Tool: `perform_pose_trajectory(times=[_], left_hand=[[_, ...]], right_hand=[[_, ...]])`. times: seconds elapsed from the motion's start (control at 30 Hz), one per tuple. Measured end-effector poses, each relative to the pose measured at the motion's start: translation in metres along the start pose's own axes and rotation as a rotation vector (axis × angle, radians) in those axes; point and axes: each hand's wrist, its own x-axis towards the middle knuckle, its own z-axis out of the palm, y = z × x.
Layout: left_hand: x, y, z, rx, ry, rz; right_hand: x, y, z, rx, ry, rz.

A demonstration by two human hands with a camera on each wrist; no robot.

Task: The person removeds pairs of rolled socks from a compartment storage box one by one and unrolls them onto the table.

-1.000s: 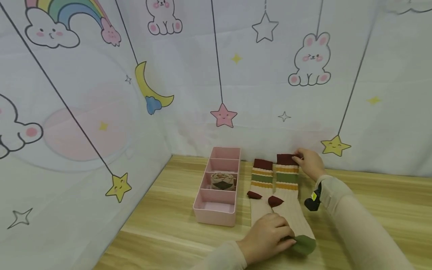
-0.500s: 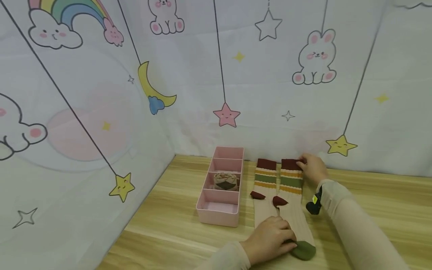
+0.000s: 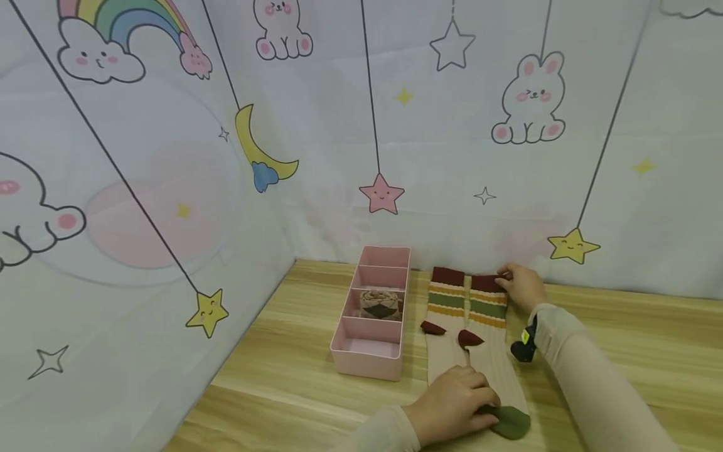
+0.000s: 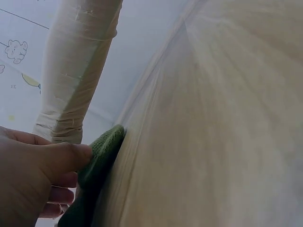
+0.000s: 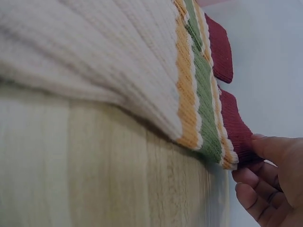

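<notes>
Two cream socks with maroon cuffs and green and orange stripes lie side by side on the table. My right hand (image 3: 522, 287) pinches the cuff corner of the right sock (image 3: 490, 351) between thumb and fingers, as the right wrist view shows closely. Near the front, my left hand (image 3: 454, 402) pinches that sock's green toe (image 4: 106, 151) with the thumb on top. The left sock (image 3: 443, 351) lies flat beside it, its toe end hidden under my left hand. Both cuffs are near the back wall, the right one slightly lower.
Left of the socks stands a pink divided box (image 3: 367, 364). One of its compartments holds a rolled brown patterned bundle (image 3: 380, 305). A white cloth wall (image 3: 339, 125) with cartoon prints closes off the back and left of the wooden table (image 3: 271, 376).
The right sock has slid toward me, its cuff going from above the left sock's cuff to slightly below it. Both hands keep their hold. The head view has shifted slightly.
</notes>
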Motion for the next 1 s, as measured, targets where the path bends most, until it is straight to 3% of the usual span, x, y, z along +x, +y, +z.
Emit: perform_pose_trajectory(times=[0.3,0.47,0.67,0.8,1.0], left_hand=[[0.000,-0.003,-0.009,0.060,0.042,-0.019],[0.001,-0.006,-0.017,0.094,0.025,-0.030],[-0.001,-0.013,-0.030,0.088,0.012,-0.047],[-0.001,-0.020,-0.041,0.073,-0.027,-0.057],[-0.004,-0.031,-0.059,0.054,-0.152,-0.102]], right_hand=[[-0.006,-0.003,-0.008,-0.045,-0.067,0.011],[-0.007,-0.004,-0.010,-0.069,-0.033,0.015],[-0.011,-0.009,-0.013,-0.015,0.001,0.034],[-0.015,-0.016,-0.016,0.034,0.000,0.062],[-0.019,-0.033,-0.018,0.067,-0.013,0.043]])
